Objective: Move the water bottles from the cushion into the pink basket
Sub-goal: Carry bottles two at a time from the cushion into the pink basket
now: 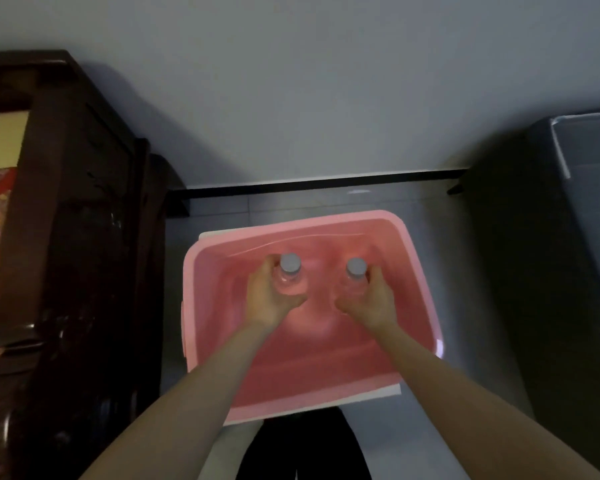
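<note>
My left hand and right hand each have fingers wrapped round a water bottle, lowering both into the pink basket; next, I'd judge, set down and release.

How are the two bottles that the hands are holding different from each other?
The left bottle is gripped by the left hand, and the right bottle by the right hand. The left bottle is nearer the left wall of the pink basket, and the right bottle is nearer its right wall. Otherwise they look alike: both are clear, have grey caps and are held upright.
</note>
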Tool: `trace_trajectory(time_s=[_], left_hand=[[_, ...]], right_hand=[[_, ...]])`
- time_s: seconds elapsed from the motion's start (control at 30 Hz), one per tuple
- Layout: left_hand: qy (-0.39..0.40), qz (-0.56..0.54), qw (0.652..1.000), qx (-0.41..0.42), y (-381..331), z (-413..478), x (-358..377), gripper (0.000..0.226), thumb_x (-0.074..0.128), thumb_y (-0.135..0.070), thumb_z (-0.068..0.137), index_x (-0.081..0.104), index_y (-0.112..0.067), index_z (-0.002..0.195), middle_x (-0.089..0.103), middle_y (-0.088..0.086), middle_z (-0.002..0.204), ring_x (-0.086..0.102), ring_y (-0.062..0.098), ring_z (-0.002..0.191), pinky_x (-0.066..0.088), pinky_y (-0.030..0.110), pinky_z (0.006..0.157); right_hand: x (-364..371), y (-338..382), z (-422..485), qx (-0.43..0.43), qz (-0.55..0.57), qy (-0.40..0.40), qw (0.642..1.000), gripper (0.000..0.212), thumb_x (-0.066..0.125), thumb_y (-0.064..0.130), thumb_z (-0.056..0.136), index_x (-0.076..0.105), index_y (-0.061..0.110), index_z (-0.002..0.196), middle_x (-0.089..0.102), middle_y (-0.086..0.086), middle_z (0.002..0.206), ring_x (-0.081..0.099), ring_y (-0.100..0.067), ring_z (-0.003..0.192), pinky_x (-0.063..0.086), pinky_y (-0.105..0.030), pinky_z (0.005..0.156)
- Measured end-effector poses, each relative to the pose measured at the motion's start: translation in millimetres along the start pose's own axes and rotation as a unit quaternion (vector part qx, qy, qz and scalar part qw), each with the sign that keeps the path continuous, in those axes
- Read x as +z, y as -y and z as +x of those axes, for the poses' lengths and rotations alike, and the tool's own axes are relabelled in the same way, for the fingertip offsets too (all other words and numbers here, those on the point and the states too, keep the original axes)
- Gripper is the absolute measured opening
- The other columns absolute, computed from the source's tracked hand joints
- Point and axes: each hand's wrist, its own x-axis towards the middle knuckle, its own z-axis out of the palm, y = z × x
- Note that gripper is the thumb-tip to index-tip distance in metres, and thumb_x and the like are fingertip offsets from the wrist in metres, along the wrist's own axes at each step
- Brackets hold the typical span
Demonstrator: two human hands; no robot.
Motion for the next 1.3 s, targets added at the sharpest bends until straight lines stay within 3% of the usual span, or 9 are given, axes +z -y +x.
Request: trace_trajectory(time_s=[0.1,0.27,0.43,0.53,0.63,0.73,0.87,1.03,1.3], left_hand=[[-0.004,0.021,1.0,0.01,19.1,16.8,17.7,0.059,0.082,-0.027,0.051,0.058,-0.018,0.104,0.066,-0.001,0.103,0.06,0.02,0.094,0.046,0.029,0.085],[0.007,0.064,0.995,0.081,36.8,36.9,35.5,0.058,0.082,-0.019,0.052,0.06,-0.013,0.105,0.065,0.001,0.107,0.059,0.027,0.096,0.041,0.031,0.085],[0.01,0.053,0.993,0.105,38.3,43.6,40.8,0.057,0.076,-0.035,0.055,0.06,-0.014,0.106,0.064,-0.001,0.108,0.058,0.025,0.097,0.04,0.029,0.086],[0.031,0.075,0.993,0.089,33.6,39.9,40.1,0.066,0.084,-0.023,0.056,0.056,-0.013,0.115,0.06,0.002,0.115,0.053,0.027,0.104,0.036,0.024,0.086],[0.037,0.133,0.984,0.112,25.9,37.9,31.2,0.068,0.084,-0.026,0.061,0.052,-0.012,0.12,0.057,0.004,0.119,0.05,0.027,0.106,0.039,0.031,0.09],[0.048,0.174,0.969,0.171,16.8,37.1,18.3,0.05,0.077,-0.025,0.067,0.056,-0.017,0.112,0.058,0.0,0.111,0.053,0.025,0.102,0.047,0.038,0.082],[0.076,0.18,0.959,0.207,7.6,39.8,8.2,0.034,0.069,-0.017,0.067,0.064,-0.018,0.101,0.063,0.0,0.099,0.057,0.025,0.091,0.051,0.037,0.069],[0.08,0.18,0.959,0.201,-4.2,45.0,10.9,0.026,0.067,-0.021,0.067,0.066,-0.012,0.091,0.062,0.004,0.087,0.056,0.027,0.082,0.048,0.042,0.07],[0.076,0.173,0.956,0.224,-27.4,47.1,46.7,0.03,0.073,-0.017,0.07,0.065,-0.011,0.099,0.063,0.004,0.091,0.053,0.027,0.09,0.036,0.025,0.076]], right_hand=[[17.3,-13.1,20.9,0.009,0.001,-0.009,1.0,0.065,0.083,0.024,0.048,0.046,0.02,0.101,0.065,-0.003,0.098,0.062,-0.026,0.091,0.046,-0.03,0.075],[29.0,-23.2,40.9,0.002,0.02,-0.012,1.0,0.061,0.081,0.015,0.053,0.046,0.03,0.101,0.062,0.004,0.098,0.06,-0.017,0.092,0.041,-0.022,0.076],[28.6,-28.6,45.7,-0.002,0.008,0.006,1.0,0.064,0.081,0.016,0.052,0.048,0.029,0.105,0.063,0.003,0.104,0.061,-0.019,0.098,0.045,-0.026,0.08],[16.0,-14.3,39.3,-0.04,-0.051,0.003,0.998,0.064,0.079,0.019,0.056,0.049,0.023,0.113,0.056,0.0,0.113,0.053,-0.023,0.106,0.047,-0.037,0.082],[-2.1,8.5,31.4,-0.142,-0.203,-0.008,0.969,0.043,0.067,0.021,0.071,0.054,0.025,0.112,0.053,0.005,0.117,0.049,-0.02,0.106,0.049,-0.035,0.068],[-12.0,20.4,29.5,-0.226,-0.307,0.016,0.925,0.028,0.06,0.011,0.075,0.062,0.023,0.1,0.056,0.004,0.106,0.05,-0.021,0.102,0.049,-0.033,0.056],[-17.5,26.5,36.1,-0.25,-0.324,0.066,0.91,0.024,0.058,0.007,0.077,0.068,0.016,0.096,0.059,-0.002,0.099,0.052,-0.026,0.101,0.05,-0.036,0.058],[-25.1,31.1,49.2,-0.257,-0.32,0.059,0.91,0.02,0.061,0.005,0.073,0.069,0.011,0.09,0.06,-0.007,0.092,0.052,-0.029,0.093,0.05,-0.041,0.065],[-31.9,32.4,62.7,-0.297,-0.341,-0.001,0.892,0.024,0.075,-0.004,0.05,0.064,0.008,0.068,0.059,-0.011,0.071,0.059,-0.034,0.071,0.052,-0.037,0.052]])
